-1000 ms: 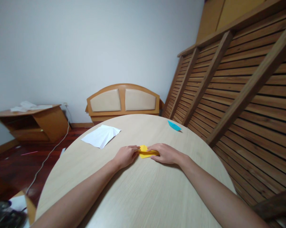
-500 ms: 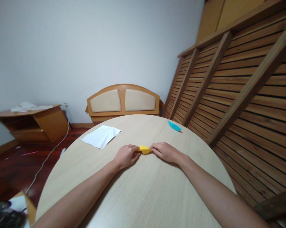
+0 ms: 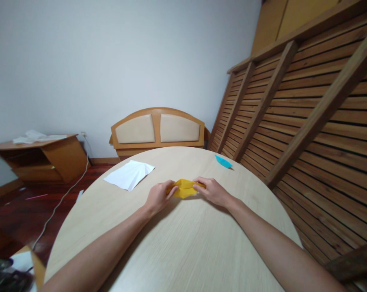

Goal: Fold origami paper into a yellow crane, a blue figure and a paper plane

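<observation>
Left hand (image 3: 161, 196), right hand (image 3: 210, 190) | palms inward, fingers curled | pinching yellow paper (image 3: 184, 188) at opposite ends

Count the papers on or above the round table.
3: white sheet at the far left, blue folded piece at the far right, yellow paper held between the left hand and right hand.

- Creased white paper sheet (image 3: 129, 174) is laid left on the round beige table (image 3: 183, 239).
- Pointed cyan paper (image 3: 223, 161) is set far right.
- Folded yellow paper (image 3: 184, 189) is held nearer, between them.
</observation>
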Demonstrator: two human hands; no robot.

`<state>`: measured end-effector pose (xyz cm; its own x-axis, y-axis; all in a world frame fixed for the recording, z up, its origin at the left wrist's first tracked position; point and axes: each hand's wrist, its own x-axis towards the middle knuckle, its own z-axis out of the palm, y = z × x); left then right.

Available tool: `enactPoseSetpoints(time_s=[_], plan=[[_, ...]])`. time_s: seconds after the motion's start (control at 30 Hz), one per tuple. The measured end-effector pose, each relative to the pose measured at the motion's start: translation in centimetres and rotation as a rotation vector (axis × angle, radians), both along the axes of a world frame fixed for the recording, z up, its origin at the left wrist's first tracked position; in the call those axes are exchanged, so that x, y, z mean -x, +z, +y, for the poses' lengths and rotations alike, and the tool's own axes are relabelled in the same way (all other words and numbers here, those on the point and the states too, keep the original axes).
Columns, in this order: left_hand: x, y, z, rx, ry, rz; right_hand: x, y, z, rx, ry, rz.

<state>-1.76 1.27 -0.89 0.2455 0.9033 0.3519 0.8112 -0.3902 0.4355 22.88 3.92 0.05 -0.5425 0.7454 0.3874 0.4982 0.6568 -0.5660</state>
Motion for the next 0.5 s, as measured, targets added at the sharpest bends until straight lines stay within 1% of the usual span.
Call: enactPoseSetpoints(time_s=[0.17, 0.27, 0.33, 0.37, 0.43, 0.5], plan=[[0.2, -0.4, 0.8, 0.077, 0.006, -0.237, -0.2, -0.5, 0.5, 0.057, 0.004, 0.032], [0.7, -0.9, 1.4, 0.132, 0.003, -0.307, -0.4, -1.0, 0.7, 0.08, 0.009, 0.008], [1.2, -1.1, 1.6, 0.143, 0.033, -0.258, -0.5, -1.4, 0.8, 0.093, -0.006, -0.035], [1.3, -1.1, 1.7, 0.121, 0.058, -0.21, -0.6, -1.6, 0.8, 0.099, -0.02, -0.063], [1.5, -1.0, 1.4, 0.027, 0.094, -0.114, -0.6, -1.9, 0.8, 0.104, -0.061, -0.12], [1.1, -0.7, 0.9, -0.071, 0.068, -0.057, -0.5, -1.9, 0.7, 0.093, -0.097, -0.176]])
